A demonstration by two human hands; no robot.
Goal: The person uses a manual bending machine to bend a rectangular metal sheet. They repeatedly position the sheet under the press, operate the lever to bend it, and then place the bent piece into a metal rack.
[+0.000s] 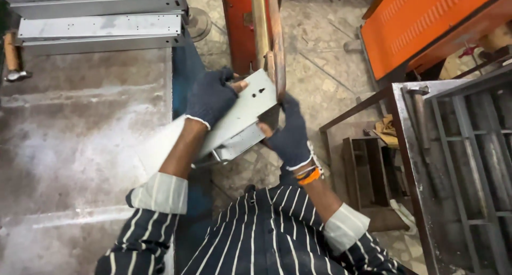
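Observation:
A pale grey sheet-metal channel piece [242,115] with small punched holes is held tilted in front of me. My left hand [212,96], in a dark glove, grips its upper left side. My right hand [288,134], also gloved, holds its right end from below, by two upright copper-coloured bars [269,35] of a red machine [240,24]. The piece's top right corner touches the lower tip of those bars. My striped sleeves are rolled up.
A worn steel worktable [80,147] lies to the left, with stacked grey metal channels [98,19] at its far end and a wooden-handled tool [12,56]. An orange machine cover [426,24] sits top right. A metal frame rack [458,163] stands right.

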